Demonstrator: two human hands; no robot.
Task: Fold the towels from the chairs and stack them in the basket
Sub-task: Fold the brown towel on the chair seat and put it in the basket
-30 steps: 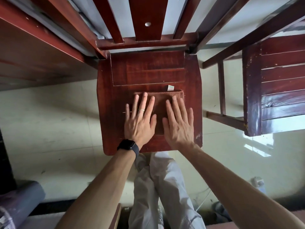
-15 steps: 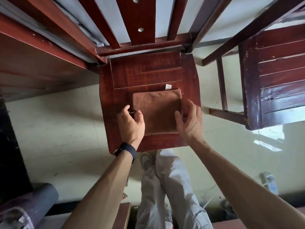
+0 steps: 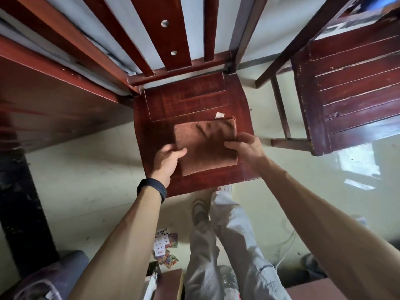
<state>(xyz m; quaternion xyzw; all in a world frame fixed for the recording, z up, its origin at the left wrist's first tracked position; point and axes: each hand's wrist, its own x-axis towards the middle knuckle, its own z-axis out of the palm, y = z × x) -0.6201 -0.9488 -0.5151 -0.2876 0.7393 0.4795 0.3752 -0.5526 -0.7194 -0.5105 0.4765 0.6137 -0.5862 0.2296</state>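
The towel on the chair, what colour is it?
Brown, a rusty shade; the towel shows best in the head view.

No readable words, brands or numbers anywhere. Only signs: red heart and black spade pips on playing cards (image 3: 162, 243) scattered on the floor below the chair seat (image 3: 190, 98), ranks too small to read. White tag (image 3: 219, 115) at the towel (image 3: 205, 146) edge on that seat, blank or illegible.

2 dark red wooden chairs (image 3: 190, 98) (image 3: 350, 87) stood on a glossy pale floor (image 3: 86, 180) that reflected window light (image 3: 357, 161).
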